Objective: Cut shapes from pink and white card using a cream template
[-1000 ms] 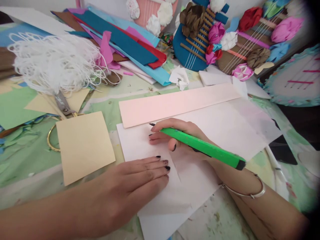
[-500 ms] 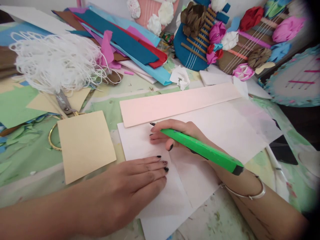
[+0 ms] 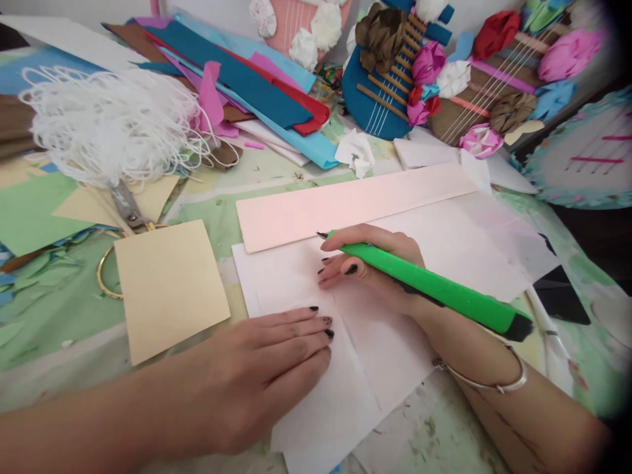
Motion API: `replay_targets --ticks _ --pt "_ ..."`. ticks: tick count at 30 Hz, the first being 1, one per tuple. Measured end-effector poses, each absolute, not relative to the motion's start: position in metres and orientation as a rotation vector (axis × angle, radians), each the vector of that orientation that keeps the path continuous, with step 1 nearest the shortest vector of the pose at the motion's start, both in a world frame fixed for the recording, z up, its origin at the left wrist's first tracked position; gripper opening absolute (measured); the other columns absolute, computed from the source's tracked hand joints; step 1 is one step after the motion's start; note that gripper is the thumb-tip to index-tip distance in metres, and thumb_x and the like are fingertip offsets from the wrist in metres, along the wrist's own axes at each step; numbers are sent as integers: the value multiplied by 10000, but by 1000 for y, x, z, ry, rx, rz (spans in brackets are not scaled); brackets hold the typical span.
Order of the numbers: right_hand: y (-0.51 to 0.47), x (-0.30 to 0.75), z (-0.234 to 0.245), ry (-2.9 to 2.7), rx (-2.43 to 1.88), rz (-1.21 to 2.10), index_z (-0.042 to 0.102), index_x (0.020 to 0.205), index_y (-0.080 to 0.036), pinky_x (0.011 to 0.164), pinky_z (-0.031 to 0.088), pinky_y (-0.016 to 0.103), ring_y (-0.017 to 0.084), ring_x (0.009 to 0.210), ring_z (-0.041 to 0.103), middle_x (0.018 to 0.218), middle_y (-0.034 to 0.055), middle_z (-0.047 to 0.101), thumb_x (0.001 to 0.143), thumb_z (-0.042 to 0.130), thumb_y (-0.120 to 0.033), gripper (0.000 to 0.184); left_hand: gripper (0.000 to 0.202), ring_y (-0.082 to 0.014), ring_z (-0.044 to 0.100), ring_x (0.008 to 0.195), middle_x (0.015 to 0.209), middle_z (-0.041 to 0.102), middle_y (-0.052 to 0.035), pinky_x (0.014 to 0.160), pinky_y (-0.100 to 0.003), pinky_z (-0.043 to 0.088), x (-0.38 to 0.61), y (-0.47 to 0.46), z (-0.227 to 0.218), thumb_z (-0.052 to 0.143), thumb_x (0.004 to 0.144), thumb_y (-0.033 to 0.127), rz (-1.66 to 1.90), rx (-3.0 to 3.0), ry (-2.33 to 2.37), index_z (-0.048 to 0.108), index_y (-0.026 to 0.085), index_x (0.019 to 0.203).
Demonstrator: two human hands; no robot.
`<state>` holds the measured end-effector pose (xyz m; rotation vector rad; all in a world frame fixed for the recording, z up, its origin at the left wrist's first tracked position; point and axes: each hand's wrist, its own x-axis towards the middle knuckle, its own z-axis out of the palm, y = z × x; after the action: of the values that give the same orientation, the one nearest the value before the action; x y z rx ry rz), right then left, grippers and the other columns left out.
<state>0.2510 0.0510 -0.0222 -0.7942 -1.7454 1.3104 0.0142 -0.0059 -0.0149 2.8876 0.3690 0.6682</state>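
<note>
The green tool [image 3: 424,282], clamped in the right fingers [image 3: 363,235], has been shifted rightward, so its dark tip is placed at the near edge of the pink strip [image 3: 355,203], just beyond them. The white paper [image 3: 345,395] is pressed by the left fingers [image 3: 296,347], laid flat together; past its left edge, little desk [image 3: 233,284] is left before the cream square [image 3: 172,293].

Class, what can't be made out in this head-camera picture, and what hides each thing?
All in the head view:
Scissors, part of the handles: covered by the beige card.
Blade ends: hidden by the white string.
White paper under the left hand: covered by it.
Top of the pink craft piece: cut by the upper edge.
Green tool: whether its tip touches anything is too small to tell.
</note>
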Motion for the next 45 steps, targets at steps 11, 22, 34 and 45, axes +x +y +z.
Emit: replay_targets --ticks 11,22,34,45 --pt "47 249 -18 -1827 -880 1267 687 995 -201 748 626 224 146 779 752 825 2 715 887 671 -342 178 393 -186 647 1181 1141 734 -124 1185 -323 345 27 -5 -24 253 1024 70 1040 2851 704 636 55 1108" --pt "48 250 -20 -1826 -861 1291 682 998 -195 758 628 228 147 777 755 864 6 710 874 685 -371 216 353 -153 624 1216 1210 713 -110 1180 -241 312 17 0 -15 304 1035 119 705 2894 468 610 85 1205" --pt "50 255 -23 -1943 -868 1219 675 1074 -215 890 618 281 147 806 754 875 -4 725 911 638 -272 177 495 -245 511 1345 1376 616 -95 1160 -388 400 21 -9 -32 501 984 484 571 2696 601 504 245 1418" --pt "51 255 -29 -1913 -855 1274 672 1084 -220 940 603 307 154 823 747 878 -6 707 885 675 -294 213 423 -144 614 1230 1232 705 -112 1175 -244 318 13 7 -13 234 1052 136 571 2855 399 628 92 1198"
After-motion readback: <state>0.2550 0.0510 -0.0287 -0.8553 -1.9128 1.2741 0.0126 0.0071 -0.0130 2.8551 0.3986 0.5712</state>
